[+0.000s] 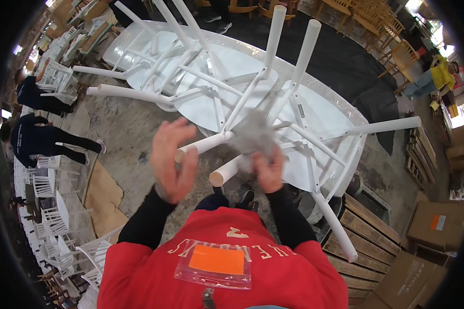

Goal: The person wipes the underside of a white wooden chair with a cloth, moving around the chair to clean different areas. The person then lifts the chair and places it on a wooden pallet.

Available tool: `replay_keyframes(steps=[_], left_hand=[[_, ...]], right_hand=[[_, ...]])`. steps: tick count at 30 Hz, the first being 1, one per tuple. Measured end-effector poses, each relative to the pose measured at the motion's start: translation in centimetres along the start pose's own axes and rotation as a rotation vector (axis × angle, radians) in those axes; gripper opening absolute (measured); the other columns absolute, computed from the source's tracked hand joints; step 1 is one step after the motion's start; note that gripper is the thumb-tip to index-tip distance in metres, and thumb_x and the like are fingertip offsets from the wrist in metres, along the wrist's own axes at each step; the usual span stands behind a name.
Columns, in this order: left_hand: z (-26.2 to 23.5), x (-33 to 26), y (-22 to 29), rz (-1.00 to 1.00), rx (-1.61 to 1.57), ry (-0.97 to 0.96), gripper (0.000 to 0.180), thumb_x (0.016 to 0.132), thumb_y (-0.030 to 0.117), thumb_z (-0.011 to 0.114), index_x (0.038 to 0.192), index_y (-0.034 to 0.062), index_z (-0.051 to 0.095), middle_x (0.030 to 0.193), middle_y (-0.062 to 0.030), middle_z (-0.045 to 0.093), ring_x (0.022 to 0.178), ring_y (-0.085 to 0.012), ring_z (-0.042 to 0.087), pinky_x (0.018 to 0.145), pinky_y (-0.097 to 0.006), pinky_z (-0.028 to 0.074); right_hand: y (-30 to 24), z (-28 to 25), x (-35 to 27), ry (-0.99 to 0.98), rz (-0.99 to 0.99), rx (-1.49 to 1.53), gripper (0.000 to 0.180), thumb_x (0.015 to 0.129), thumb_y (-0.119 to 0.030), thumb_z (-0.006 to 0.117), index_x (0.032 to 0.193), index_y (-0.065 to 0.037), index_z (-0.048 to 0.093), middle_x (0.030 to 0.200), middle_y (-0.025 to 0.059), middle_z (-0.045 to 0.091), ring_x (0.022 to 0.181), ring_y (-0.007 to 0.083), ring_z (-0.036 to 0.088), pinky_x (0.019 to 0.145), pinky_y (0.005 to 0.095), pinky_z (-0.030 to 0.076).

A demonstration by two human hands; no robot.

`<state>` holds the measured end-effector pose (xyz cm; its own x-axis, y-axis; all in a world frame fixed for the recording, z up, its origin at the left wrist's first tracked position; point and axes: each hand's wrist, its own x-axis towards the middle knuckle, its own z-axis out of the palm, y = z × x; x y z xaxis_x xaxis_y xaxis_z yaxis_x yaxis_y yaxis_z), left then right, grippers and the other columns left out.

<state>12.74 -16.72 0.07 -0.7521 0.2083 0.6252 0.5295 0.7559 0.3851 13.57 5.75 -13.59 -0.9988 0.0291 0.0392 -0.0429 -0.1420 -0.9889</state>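
Several white chairs lie upside down in front of me, their seats (193,110) on a long plastic-wrapped surface (363,119) and their legs sticking out. My right hand (269,170) is closed on a soft grey cloth (258,131), which motion blurs. The cloth is among the legs of the middle chairs, by a white leg (227,169) whose bare wood end faces me. To the left, my left hand (174,162) is raised with fingers apart, holding nothing. It is beside the bare end of another white leg (206,146); whether they touch I cannot tell.
Two people in dark clothes (36,135) are at the left near rows of white chairs (51,219). Wooden pallets (363,234) and cardboard boxes (438,224) stand at the right. A seated person in yellow (441,74) and wooden chairs (399,56) are at the far right.
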Motion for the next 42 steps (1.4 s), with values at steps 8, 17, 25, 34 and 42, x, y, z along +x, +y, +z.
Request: replay_keyframes(steps=[8, 17, 25, 34, 42], left_hand=[[1.9, -0.8, -6.0, -0.205, -0.314, -0.152, 0.036, 0.103, 0.029, 0.048, 0.124, 0.0039, 0.064, 0.136, -0.0189, 0.057, 0.137, -0.0400, 0.046, 0.115, -0.049, 0.031], [1.7, -0.3, -7.7, 0.073, -0.238, -0.326, 0.058, 0.099, 0.041, 0.049, 0.144, 0.0055, 0.052, 0.160, -0.0245, 0.032, 0.151, -0.0493, 0.018, 0.117, -0.071, 0.003], [2.6, 0.6, -7.1, 0.268, -0.415, -0.338, 0.049, 0.098, 0.035, 0.052, 0.138, 0.0072, 0.057, 0.156, -0.0244, 0.037, 0.150, -0.0517, 0.021, 0.116, -0.073, 0.002], [2.1, 0.3, -8.2, 0.225, -0.244, -0.247, 0.045, 0.093, 0.028, 0.057, 0.134, 0.0093, 0.062, 0.152, -0.0221, 0.045, 0.147, -0.0511, 0.028, 0.118, -0.071, 0.003], [2.5, 0.8, -6.2, 0.332, -0.254, -0.300, 0.049, 0.105, 0.035, 0.036, 0.138, 0.0037, 0.055, 0.152, -0.0218, 0.047, 0.147, -0.0466, 0.032, 0.118, -0.068, 0.006]], right_hand=[[6.5, 2.8, 9.2, -0.301, -0.035, -0.672, 0.037, 0.092, -0.025, 0.064, 0.121, -0.002, 0.066, 0.105, 0.0196, 0.068, 0.096, 0.0365, 0.069, 0.085, 0.0411, 0.053], [-0.2, 11.4, 12.0, -1.057, 0.198, -0.399, 0.046, 0.101, -0.034, 0.046, 0.134, -0.003, 0.055, 0.128, 0.0211, 0.063, 0.119, 0.0326, 0.061, 0.101, 0.0436, 0.049], [2.2, 9.3, 12.4, -0.861, 0.347, -0.826, 0.047, 0.101, -0.030, 0.052, 0.139, -0.003, 0.055, 0.135, 0.0264, 0.059, 0.128, 0.0330, 0.057, 0.106, 0.0392, 0.046], [-7.0, 11.5, 11.7, -1.022, 0.241, -0.351, 0.046, 0.099, -0.029, 0.051, 0.134, -0.001, 0.058, 0.129, 0.0284, 0.063, 0.125, 0.0342, 0.058, 0.104, 0.0428, 0.045], [8.4, 10.4, 14.0, -0.764, 0.404, -0.760, 0.055, 0.090, -0.039, 0.062, 0.129, -0.002, 0.060, 0.111, 0.0260, 0.071, 0.103, 0.0401, 0.068, 0.090, 0.0474, 0.054]])
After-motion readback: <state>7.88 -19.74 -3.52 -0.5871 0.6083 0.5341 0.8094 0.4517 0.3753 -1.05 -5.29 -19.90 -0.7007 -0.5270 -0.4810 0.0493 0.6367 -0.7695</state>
